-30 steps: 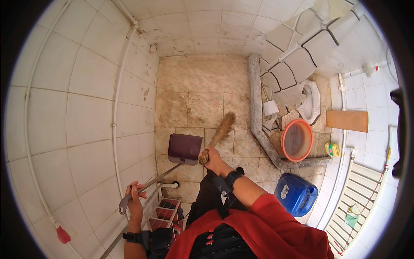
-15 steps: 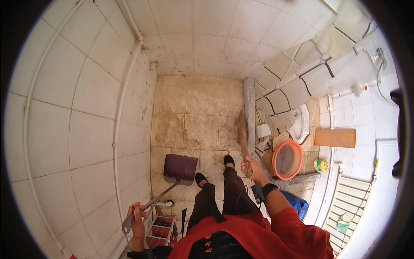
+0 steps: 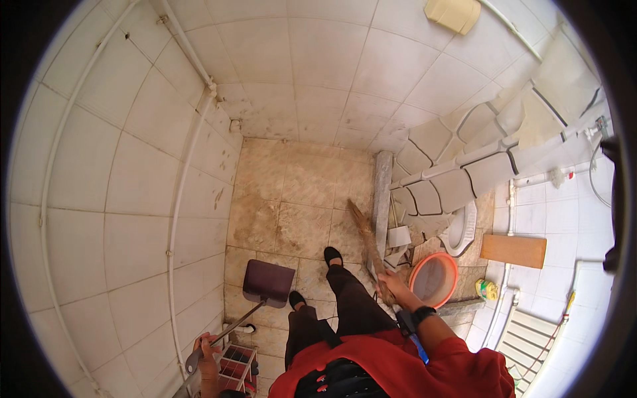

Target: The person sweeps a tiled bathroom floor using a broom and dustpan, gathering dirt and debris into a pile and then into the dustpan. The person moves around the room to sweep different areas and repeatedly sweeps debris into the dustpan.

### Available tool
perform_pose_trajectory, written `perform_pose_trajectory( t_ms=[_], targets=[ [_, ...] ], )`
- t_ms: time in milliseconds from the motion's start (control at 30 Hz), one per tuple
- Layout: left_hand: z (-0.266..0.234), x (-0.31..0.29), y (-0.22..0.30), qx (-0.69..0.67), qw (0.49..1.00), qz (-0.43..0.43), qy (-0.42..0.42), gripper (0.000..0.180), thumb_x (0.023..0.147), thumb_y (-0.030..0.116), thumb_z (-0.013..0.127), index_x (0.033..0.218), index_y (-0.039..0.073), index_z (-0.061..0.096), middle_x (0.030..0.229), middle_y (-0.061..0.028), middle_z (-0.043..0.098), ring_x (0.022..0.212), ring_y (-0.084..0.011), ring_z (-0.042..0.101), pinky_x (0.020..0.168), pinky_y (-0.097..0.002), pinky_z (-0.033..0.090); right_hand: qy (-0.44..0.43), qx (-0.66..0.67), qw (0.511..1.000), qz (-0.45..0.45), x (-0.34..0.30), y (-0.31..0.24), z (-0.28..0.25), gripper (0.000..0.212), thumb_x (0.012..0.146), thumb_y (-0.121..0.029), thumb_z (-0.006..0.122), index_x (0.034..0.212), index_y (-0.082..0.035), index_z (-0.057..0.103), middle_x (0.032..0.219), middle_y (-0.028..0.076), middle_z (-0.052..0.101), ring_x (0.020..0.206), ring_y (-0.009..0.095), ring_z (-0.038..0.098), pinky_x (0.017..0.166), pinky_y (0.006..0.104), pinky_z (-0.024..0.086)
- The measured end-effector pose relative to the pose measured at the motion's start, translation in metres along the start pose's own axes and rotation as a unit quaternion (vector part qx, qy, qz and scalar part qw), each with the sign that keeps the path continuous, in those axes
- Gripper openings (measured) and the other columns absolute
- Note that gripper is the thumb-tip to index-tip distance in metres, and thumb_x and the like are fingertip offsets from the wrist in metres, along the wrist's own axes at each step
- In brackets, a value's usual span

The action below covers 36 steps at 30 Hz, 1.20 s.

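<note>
My left hand (image 3: 206,358) is wrapped round the grey grip of a long-handled dustpan. Its dark purple pan (image 3: 269,282) hangs or rests low over the tiled floor, left of my feet; I cannot tell whether it touches. In my right hand (image 3: 393,288) is a brown straw broom (image 3: 367,239), held by its near end. The broom slants forward and left, its far tip over the stained floor tiles beside the grey stone curb (image 3: 382,192). My feet in black shoes (image 3: 333,255) stand between the dustpan and the broom.
Right of the curb are an orange-rimmed basin (image 3: 434,280), a white squat toilet (image 3: 460,229) and a patterned curtain (image 3: 444,192). A white rack (image 3: 235,365) stands by the left wall near my left hand. A radiator (image 3: 534,338) and an orange-brown board (image 3: 513,251) are at the right wall.
The broom's far tip has swung left, away from the curb. My feet have shifted left, one stepping ahead. The view has tilted up, showing more of the far wall. Both hands keep their holds.
</note>
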State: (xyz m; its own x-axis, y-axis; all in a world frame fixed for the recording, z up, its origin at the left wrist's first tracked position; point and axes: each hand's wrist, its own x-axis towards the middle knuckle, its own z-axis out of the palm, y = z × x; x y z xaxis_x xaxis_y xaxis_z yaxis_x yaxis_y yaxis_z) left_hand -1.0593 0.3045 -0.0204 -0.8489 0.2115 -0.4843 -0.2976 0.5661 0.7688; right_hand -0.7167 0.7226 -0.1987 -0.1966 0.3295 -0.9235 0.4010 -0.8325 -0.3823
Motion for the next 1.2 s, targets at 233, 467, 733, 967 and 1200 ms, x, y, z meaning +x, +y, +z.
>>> perform_pose_trajectory(
  t_ms=[233,467,733,967,1200],
  targets=[
    [0.015,0.008,0.011,0.029,0.998,-0.043,0.026,0.039,0.094,0.036,0.045,0.112,0.002,0.052,0.098,-0.0089,0.064,0.060,-0.0119,0.058,0.057,-0.0255,0.048,0.056,-0.163,0.974,-0.149,-0.005,-0.067,-0.049,0.060,0.089,-0.013,0.054,0.141,-0.006,0.027,0.081,0.010,0.058,0.057,0.018,0.056,0.050,0.0331,0.047],
    [0.022,-0.006,0.001,0.003,0.997,-0.064,0.044,0.037,0.094,0.037,0.045,0.112,0.005,0.053,0.101,-0.0076,0.063,0.060,-0.0110,0.058,0.059,-0.0256,0.049,0.041,-0.169,0.964,-0.199,0.084,-0.160,-0.077,0.062,0.086,-0.011,0.054,0.141,-0.008,0.027,0.080,0.010,0.057,0.062,0.020,0.055,0.055,0.0356,0.050],
    [0.036,-0.016,0.015,-0.003,0.995,-0.082,0.049,0.039,0.095,0.039,0.044,0.113,0.005,0.052,0.108,-0.0083,0.060,0.068,-0.0130,0.059,0.066,-0.0284,0.051,0.087,-0.433,0.879,-0.181,0.139,-0.152,-0.064,0.064,0.087,-0.016,0.054,0.142,-0.010,0.022,0.091,0.021,0.061,0.060,0.028,0.060,0.050,0.0411,0.049],
    [0.037,-0.024,0.021,-0.026,0.990,-0.124,0.054,0.040,0.093,0.042,0.046,0.117,0.009,0.050,0.114,-0.0057,0.057,0.077,-0.0127,0.060,0.072,-0.0284,0.049,0.000,-0.386,0.901,-0.197,0.077,-0.136,-0.037,0.062,0.090,-0.018,0.055,0.144,-0.017,0.025,0.101,0.016,0.061,0.051,0.021,0.055,0.050,0.0368,0.047],
    [0.037,-0.017,0.023,-0.034,0.991,-0.121,0.037,0.037,0.094,0.041,0.045,0.113,0.009,0.051,0.111,-0.0053,0.056,0.077,-0.0128,0.061,0.075,-0.0293,0.050,0.084,-0.313,0.942,-0.082,0.171,-0.232,-0.003,0.061,0.090,-0.016,0.055,0.143,-0.009,0.026,0.101,0.014,0.061,0.051,0.018,0.054,0.052,0.0357,0.049]
  ],
)
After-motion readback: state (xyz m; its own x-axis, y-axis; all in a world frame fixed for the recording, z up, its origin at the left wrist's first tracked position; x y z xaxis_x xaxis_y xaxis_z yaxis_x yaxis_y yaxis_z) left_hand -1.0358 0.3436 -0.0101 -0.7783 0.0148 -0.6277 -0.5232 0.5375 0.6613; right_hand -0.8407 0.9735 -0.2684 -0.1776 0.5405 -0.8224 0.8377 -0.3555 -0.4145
